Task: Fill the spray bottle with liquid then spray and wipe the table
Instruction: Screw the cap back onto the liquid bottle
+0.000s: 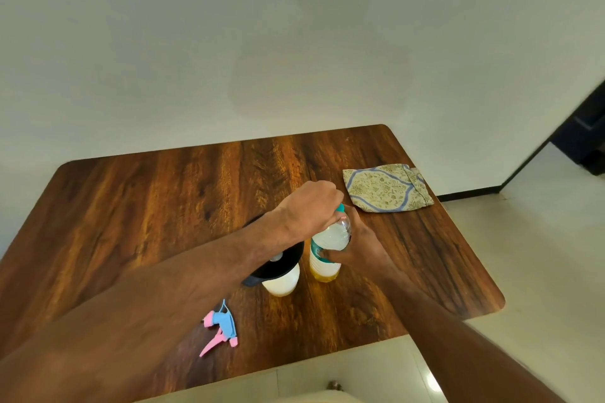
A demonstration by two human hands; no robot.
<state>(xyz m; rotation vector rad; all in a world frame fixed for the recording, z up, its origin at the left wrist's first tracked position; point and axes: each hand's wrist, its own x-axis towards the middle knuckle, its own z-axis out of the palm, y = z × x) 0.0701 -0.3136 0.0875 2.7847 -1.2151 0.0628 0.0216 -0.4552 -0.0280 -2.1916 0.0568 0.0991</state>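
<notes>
I am facing a plain white wall (196,42); behind the wooden table (131,206), pale glossy floor tiles (523,271) are reflecting light.

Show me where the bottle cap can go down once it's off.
Bare wood: the far-left table, beyond the black funnel, and the near-right corner beside the clear bottle. Crowded: the middle, where left hand and right hand work the teal cap, plus the spray head near front and the cloth far right.

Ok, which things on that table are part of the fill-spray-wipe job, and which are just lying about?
In the job:
- clear bottle, gripped by right hand
- its teal cap, under left hand
- white spray bottle
- black funnel on it
- pink-and-blue spray head, lying off
- patterned cloth

Lying about:
- nothing else on the table
</notes>
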